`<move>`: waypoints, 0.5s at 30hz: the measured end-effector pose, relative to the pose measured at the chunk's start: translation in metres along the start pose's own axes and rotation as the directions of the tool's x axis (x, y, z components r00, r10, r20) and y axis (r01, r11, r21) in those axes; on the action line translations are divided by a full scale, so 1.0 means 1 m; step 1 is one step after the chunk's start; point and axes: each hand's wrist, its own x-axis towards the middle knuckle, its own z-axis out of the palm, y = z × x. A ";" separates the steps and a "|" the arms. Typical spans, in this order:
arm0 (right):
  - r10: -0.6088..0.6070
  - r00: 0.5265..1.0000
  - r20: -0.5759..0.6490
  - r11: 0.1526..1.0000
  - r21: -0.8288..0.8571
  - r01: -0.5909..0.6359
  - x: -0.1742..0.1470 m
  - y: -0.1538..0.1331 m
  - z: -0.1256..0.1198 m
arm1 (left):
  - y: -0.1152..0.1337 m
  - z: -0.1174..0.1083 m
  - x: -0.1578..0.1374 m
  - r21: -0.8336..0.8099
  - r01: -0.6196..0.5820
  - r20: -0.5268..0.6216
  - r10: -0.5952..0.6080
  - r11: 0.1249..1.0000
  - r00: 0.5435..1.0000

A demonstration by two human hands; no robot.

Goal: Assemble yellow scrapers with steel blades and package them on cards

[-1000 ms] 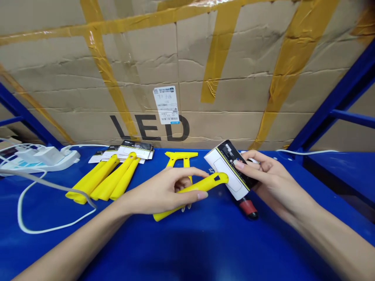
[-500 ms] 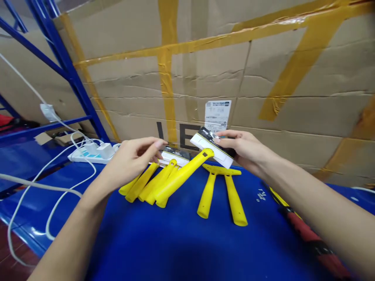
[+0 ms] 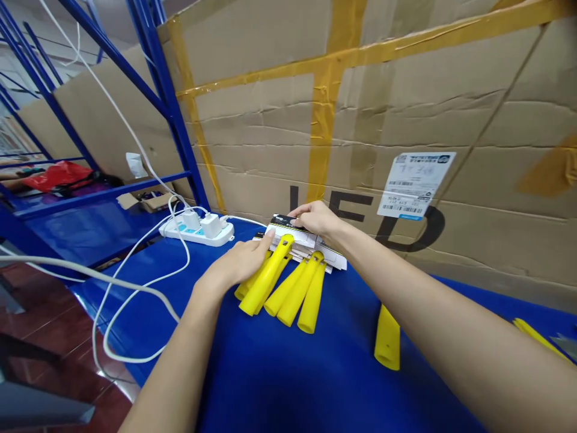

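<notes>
Several yellow hollow-handled scrapers point(image 3: 289, 302) lie fanned out on the blue tabletop, their heads in white-and-black card sleeves point(image 3: 331, 257). On top at the left is one sleeved yellow scraper point(image 3: 265, 278), its handle pointing towards me. My right hand point(image 3: 319, 219) is closed on the upper edge of its card, thumb and fingers pinching it. At the card's left edge my left hand point(image 3: 246, 258) grips with the thumb in front; its other fingers are mostly hidden. Partly behind my right forearm lies a loose yellow handle point(image 3: 387, 343).
A white power strip point(image 3: 198, 231) with plugs and trailing white cables point(image 3: 148, 285) lies at the left. A large taped cardboard box point(image 3: 261, 132) stands along the back, beside a blue metal frame point(image 3: 178, 126). Another yellow item point(image 3: 538, 337) lies at the far right.
My right hand has carried the sleeved scraper left and set it on the pile. My left hand has come onto its card. The camera view has turned left.
</notes>
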 end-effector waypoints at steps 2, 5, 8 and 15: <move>-0.062 0.998 -0.031 0.993 -0.105 0.059 0.003 0.006 0.006 | -0.001 0.000 0.000 0.002 0.006 0.013 -0.006 1.000 1.000; -0.187 0.980 -0.066 0.952 -0.257 0.164 0.002 0.019 0.012 | -0.001 0.000 -0.001 -0.010 -0.020 -0.018 0.019 1.000 1.000; -0.291 0.955 -0.059 0.899 -0.359 0.251 -0.002 0.033 0.013 | 0.002 0.000 -0.003 0.020 -0.110 -0.049 0.111 0.994 0.993; -0.387 0.919 -0.070 0.825 -0.471 0.312 -0.007 0.056 0.004 | 0.015 0.006 -0.007 0.069 -0.143 -0.063 0.147 0.987 0.987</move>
